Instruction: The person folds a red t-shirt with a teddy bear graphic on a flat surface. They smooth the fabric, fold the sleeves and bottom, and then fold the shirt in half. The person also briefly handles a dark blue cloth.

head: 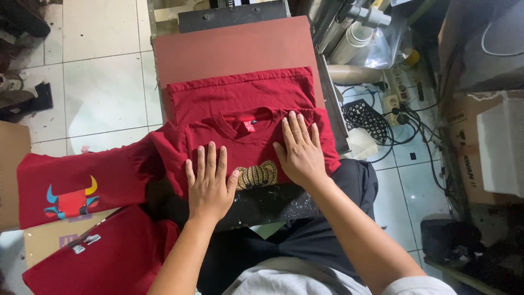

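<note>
From the head camera I look straight down on my two hands, both pressed flat on a dark red t-shirt [218,136] that lies across the heat press platen [234,49]. My left hand [209,186] rests palm down with the fingers spread and straight, gripping nothing, on the lower left part of the shirt's front. My right hand [299,150] lies the same way, fingers extended and close together, palm down on the shirt's right side just below the collar; it has hold of nothing either. Between the two hands I can see a gold bear print [256,175] on the chest, partly covered by my left thumb. A small red neck label [249,125] sits inside the collar, just left of my right fingertips.

The shirt's upper half is folded back, so a second layer of red cloth lies above the collar and leaves the far part of the reddish platen bare. The shirt's near edge hangs over the black, paint-flecked base [267,205] of the press.

To my left, another red shirt with a bull print [71,202] lies spread over a cardboard box [46,240], and a further red garment [103,262] sits nearer to me. To the right, a tangle of black cables [409,125] runs over the tiled floor [103,82].
</note>
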